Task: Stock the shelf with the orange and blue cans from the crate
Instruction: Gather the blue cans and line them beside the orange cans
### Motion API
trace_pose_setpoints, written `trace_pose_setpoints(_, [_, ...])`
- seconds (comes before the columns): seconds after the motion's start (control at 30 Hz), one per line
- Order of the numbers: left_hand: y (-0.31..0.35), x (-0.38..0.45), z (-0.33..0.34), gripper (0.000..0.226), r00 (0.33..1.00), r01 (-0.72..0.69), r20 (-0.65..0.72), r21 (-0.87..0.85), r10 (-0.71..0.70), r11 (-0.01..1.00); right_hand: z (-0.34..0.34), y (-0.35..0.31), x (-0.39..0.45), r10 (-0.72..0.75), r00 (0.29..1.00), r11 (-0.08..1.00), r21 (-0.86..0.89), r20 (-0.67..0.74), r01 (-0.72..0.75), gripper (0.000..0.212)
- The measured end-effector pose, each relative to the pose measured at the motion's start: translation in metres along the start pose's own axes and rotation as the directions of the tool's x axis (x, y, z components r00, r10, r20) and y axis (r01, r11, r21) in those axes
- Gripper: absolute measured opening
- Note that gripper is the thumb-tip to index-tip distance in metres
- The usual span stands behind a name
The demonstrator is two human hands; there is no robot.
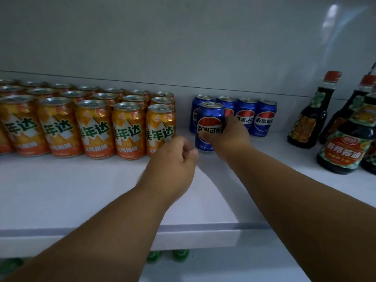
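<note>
**shelfwatcher:** ok so where's everything sitting right now?

**canfan22:** The right hand [227, 135] is wrapped round a blue can [209, 127], thumb across the logo, fingers curled behind it. The can is upright with its base on the white shelf [71, 190], just in front of a row of four more blue cans [246, 117] at about 1 o'clock from it.

**shelfwatcher:** and the left hand?

**canfan22:** The left hand [173, 165] is at roughly 7 o'clock from that can, fingers curled in loosely, nothing in it. It hangs over the shelf right by the nearest orange can [160, 129].

**shelfwatcher:** rest of the shelf?

**canfan22:** The orange cans [85, 119] fill the 9 o'clock side, several rows deep. Dark sauce bottles [345, 143] stand out at 3 o'clock, well apart from the blue ones. Green caps [180, 255] peek out from the level below, at 6 o'clock.
</note>
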State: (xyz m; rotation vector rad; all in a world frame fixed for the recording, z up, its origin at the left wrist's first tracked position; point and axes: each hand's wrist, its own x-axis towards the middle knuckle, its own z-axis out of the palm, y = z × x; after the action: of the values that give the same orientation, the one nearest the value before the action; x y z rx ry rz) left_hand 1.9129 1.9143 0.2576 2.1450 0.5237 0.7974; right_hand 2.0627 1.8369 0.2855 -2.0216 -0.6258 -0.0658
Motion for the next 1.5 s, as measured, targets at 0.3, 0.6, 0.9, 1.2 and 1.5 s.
trace_pose_setpoints(0.3, [-0.001, 0.001, 0.0, 0.004, 1.0, 0.002, -0.011, -0.041, -0.002, 0.999, 0.019, 0.0, 0.01, 0.004, 1.0, 1.0, -0.025, -0.021, -0.005, 0.056])
trace_pose_setpoints(0.6, [-0.003, 0.003, 0.0, 0.004, 1.0, 0.012, -0.013, -0.069, -0.013, 0.998, 0.019, -0.005, 0.011, -0.001, 1.0, 0.996, -0.087, -0.016, 0.0, 0.059])
trace_pose_setpoints(0.9, [-0.006, 0.003, 0.002, 0.011, 1.0, 0.006, -0.021, -0.074, -0.008, 0.997, 0.021, -0.005, 0.012, 0.0, 1.0, 0.99, -0.138, -0.004, -0.001, 0.058])
trace_pose_setpoints(1.2, [0.009, -0.005, -0.009, 0.01, 0.999, -0.049, -0.009, 0.033, 0.049, 0.998, -0.002, -0.016, -0.063, -0.15, 0.989, 0.951, -0.276, -0.017, 0.14, 0.077])
trace_pose_setpoints(1.5, [0.064, -0.107, -0.047, 0.063, 0.912, -0.408, 0.144, 0.235, 0.384, 0.882, -0.066, -0.057, -0.207, -0.395, 0.919, 0.895, -0.222, 0.004, 0.386, 0.071])
